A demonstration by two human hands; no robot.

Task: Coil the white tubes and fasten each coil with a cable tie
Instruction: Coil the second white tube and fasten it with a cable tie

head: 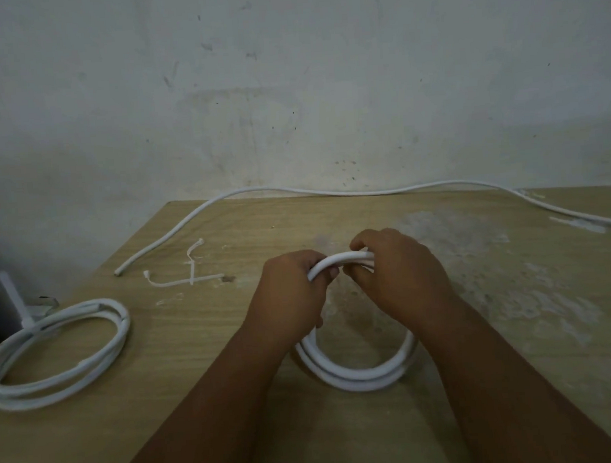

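White tube coil (356, 380) is held at its top by both hands, two or three loops stacked; its lower arc curves beneath the wrists, and whether it touches the table (481, 328) I cannot tell. The left hand (293, 289) has its fingers curled round the top of the loops, thumb side toward the other hand; the right hand (401, 272) grips the same bundle just beside it, fingers wrapped over the tube, knuckles up. Well to the left of the left hand lies a second coil (59, 357), bound by a cable tie (13, 295) whose tail sticks upward; beyond the left hand, slightly to its left, two loose cable ties (188, 276) lie crossed on the wood. Beyond both hands an uncoiled tube (330, 193) runs along the table's far edge against the wall (288, 89); one end lies far left of the hands.
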